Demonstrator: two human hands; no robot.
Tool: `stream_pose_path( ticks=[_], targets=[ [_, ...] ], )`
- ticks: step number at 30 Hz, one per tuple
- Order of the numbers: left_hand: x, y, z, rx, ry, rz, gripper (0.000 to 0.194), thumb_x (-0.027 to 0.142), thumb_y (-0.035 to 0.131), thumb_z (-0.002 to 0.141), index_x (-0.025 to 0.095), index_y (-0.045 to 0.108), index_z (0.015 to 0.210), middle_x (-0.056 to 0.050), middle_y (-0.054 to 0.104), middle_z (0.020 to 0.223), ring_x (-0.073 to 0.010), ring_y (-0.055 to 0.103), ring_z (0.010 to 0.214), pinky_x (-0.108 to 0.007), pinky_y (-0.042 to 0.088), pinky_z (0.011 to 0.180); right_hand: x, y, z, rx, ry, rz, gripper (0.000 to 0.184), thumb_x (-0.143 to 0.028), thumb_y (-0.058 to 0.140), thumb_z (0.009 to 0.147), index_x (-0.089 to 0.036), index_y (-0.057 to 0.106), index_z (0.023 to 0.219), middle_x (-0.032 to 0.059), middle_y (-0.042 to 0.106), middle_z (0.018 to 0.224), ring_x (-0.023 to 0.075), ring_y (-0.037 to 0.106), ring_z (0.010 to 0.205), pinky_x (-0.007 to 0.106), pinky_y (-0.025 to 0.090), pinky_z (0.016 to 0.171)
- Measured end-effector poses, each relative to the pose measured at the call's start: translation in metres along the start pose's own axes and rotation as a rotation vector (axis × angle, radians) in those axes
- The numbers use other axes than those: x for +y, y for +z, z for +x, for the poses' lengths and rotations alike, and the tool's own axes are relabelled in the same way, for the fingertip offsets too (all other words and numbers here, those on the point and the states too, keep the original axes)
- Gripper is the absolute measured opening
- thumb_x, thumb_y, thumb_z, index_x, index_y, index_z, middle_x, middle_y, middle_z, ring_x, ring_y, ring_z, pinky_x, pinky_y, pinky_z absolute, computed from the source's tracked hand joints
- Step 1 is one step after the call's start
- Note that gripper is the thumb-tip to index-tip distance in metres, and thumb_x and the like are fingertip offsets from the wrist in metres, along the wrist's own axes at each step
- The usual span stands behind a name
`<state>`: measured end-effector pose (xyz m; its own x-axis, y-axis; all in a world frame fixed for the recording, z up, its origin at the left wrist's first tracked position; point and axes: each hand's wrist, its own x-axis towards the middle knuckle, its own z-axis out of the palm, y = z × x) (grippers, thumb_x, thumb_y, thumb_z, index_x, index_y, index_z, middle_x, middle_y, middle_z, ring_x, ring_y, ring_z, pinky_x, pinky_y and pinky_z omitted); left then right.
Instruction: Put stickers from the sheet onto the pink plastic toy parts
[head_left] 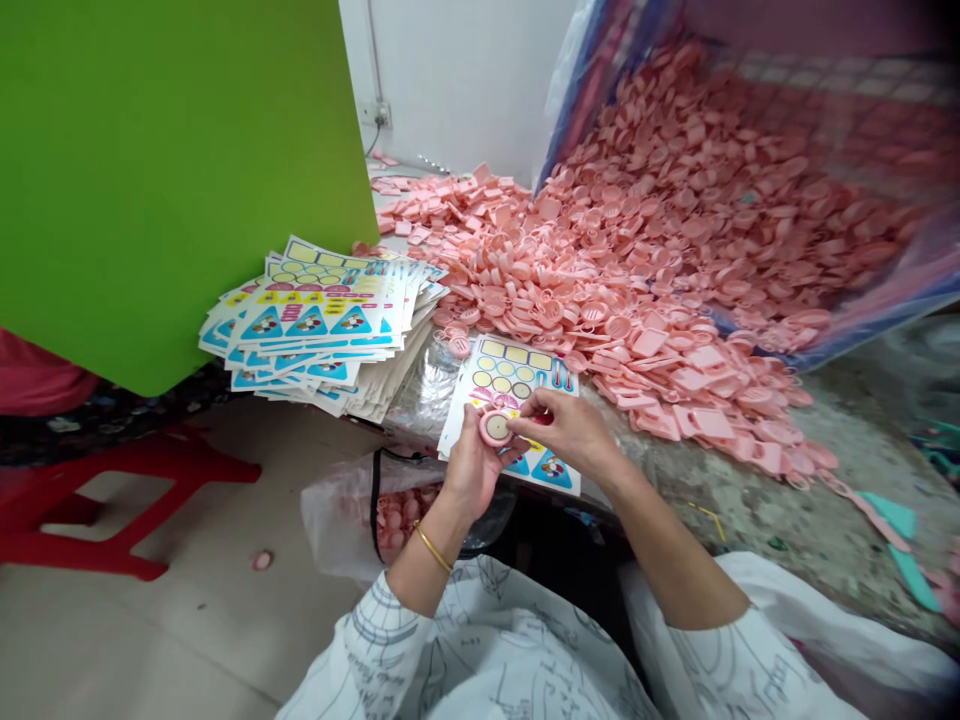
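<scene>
My left hand [474, 465] is closed around a pink round plastic piece [484, 428], held face up above the front edge of the table. A round pale sticker [497, 427] with a dark centre dot covers the piece's face. My right hand [562, 425] is closed, its thumb and fingertips touching the right edge of the piece; whether they also grip the sticker's rim is hard to see. Beneath both hands lies a sticker sheet [551, 470] printed with yellow circles, rectangles, red thermometers and blue triangles. My hands hide part of it.
A thick stack of sticker sheets [315, 320] is to the left. Pink plastic pieces [600, 290] spill across the table from a tipped blue-edged container [862, 345]. A green panel [180, 180] and red stool [142, 490] stand left. Below the table hangs a bag [337, 520].
</scene>
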<state>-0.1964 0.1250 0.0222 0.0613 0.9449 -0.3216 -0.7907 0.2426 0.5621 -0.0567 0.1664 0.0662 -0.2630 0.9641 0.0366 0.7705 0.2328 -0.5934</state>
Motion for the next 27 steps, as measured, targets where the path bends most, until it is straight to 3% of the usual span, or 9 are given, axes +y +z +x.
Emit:
stream_pose_path(
  ticks=[9,15,20,23,25,27],
  targets=[
    [-0.003,0.0,-0.004,0.005,0.014,0.032,0.04,0.056,0.056,0.089,0.018,0.062,0.1,-0.005,0.068,0.092,-0.0189,0.065,0.084,-0.036,0.054,0.08,0.001,0.005,-0.004,0.022,0.001,-0.086,0.027,-0.051,0.068,0.079,-0.024,0.066,0.078,-0.0011,0.07,0.078,0.0149,0.06,0.069,0.026,0.033,0.06],
    [-0.006,-0.006,-0.008,-0.042,0.057,0.119,0.026,0.035,0.075,0.078,0.02,0.059,0.092,0.0,0.063,0.098,-0.0139,0.063,0.088,-0.033,0.055,0.085,-0.009,0.005,-0.007,0.013,-0.01,-0.129,0.028,-0.05,0.066,0.083,-0.023,0.065,0.078,0.0004,0.069,0.078,0.0155,0.059,0.07,0.025,0.031,0.059],
    [-0.002,-0.014,-0.017,0.048,0.095,0.185,0.03,0.033,0.076,0.074,0.019,0.06,0.095,0.0,0.065,0.096,-0.0116,0.064,0.083,-0.028,0.056,0.079,-0.018,0.019,-0.031,0.014,-0.108,-0.116,0.027,-0.048,0.058,0.091,-0.023,0.067,0.093,0.0028,0.07,0.09,0.0167,0.062,0.08,0.025,0.036,0.067],
    [0.009,-0.034,-0.032,0.141,0.058,0.285,0.037,0.036,0.077,0.072,0.019,0.058,0.098,-0.003,0.07,0.094,-0.0121,0.066,0.073,-0.028,0.056,0.076,0.003,0.014,-0.043,0.032,-0.116,-0.084,0.029,-0.05,0.062,0.088,-0.025,0.068,0.1,0.0025,0.071,0.097,0.017,0.063,0.085,0.025,0.04,0.074],
    [0.015,-0.058,-0.044,0.213,0.003,0.361,0.043,0.038,0.078,0.071,0.02,0.056,0.103,-0.006,0.073,0.097,-0.0142,0.068,0.071,-0.031,0.057,0.076,0.031,-0.003,-0.041,0.099,-0.013,-0.08,0.025,-0.046,0.063,0.088,-0.025,0.069,0.101,0.0023,0.071,0.101,0.0171,0.063,0.086,0.025,0.04,0.075],
    [0.015,-0.09,-0.054,0.283,-0.039,0.426,0.049,0.037,0.079,0.07,0.022,0.054,0.108,-0.008,0.073,0.102,-0.0167,0.07,0.077,-0.031,0.057,0.077,0.063,-0.025,-0.029,0.216,0.181,-0.136,0.024,-0.041,0.058,0.091,-0.023,0.071,0.102,0.0042,0.072,0.099,0.0186,0.063,0.085,0.026,0.039,0.071]
  ],
)
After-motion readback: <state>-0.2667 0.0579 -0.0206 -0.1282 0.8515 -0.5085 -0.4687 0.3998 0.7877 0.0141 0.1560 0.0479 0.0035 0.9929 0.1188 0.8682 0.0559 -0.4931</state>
